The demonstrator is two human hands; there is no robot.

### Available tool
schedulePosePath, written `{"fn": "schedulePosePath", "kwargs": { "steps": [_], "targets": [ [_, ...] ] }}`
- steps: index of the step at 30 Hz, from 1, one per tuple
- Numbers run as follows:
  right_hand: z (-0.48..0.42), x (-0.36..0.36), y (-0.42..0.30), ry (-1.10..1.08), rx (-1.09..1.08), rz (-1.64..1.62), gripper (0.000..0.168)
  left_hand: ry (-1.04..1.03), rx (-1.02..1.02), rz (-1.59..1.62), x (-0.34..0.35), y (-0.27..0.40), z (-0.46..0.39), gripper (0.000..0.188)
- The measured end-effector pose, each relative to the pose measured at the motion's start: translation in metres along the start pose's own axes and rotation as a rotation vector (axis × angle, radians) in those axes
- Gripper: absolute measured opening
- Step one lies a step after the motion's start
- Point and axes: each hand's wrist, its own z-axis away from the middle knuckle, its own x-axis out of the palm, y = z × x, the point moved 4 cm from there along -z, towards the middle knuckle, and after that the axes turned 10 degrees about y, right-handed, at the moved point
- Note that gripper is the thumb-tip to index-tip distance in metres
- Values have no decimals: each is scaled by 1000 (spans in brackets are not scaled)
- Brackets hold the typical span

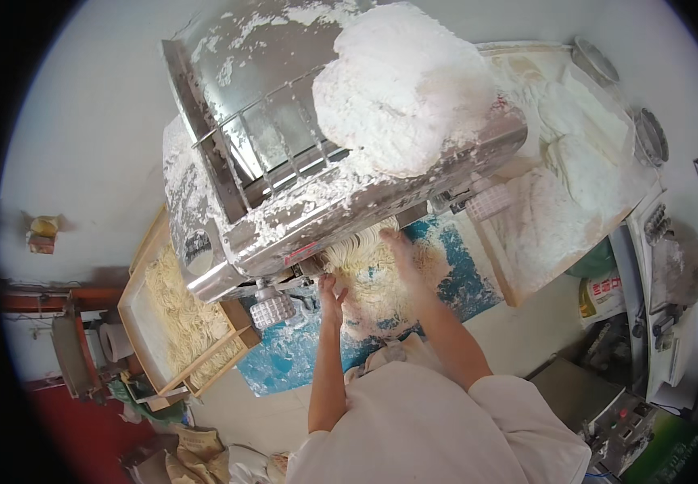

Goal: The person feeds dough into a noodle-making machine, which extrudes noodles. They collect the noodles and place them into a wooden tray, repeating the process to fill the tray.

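A steel noodle machine (349, 199) dusted with flour stands before me. Fresh noodle strands (364, 245) hang out beneath its front. At the left edge of these strands is my left hand (331, 297), thumb apart from the fingers, with nothing visible in it. My right hand (398, 248) reaches to the strands' right edge; its fingers are partly hidden, and whether they grip any strands is unclear. Below lies a blue surface (288, 357) strewn with flour. A large floured mass of dough (403, 91) rests on top of the machine, over part of its wire guard (270, 139).
To the left, a wooden tray (137, 345) holds piled noodles (185, 302). A floured worktable (542, 242) with pale cloth or dough sheets adjoins on the right. Textured adjusting knobs (272, 310) stick out from the machine's front. Sacks (201, 448) lie at the lower left.
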Motion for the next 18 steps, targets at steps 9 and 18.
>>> {"fn": "schedulePosePath", "kwargs": {
  "steps": [9,18],
  "targets": [
    [85,76,57,-135,-113,773,39,-16,411,-533,-13,-29,-33,39],
    [125,52,70,-266,14,33,23,-109,637,-551,17,12,79,31]
  ]
}}
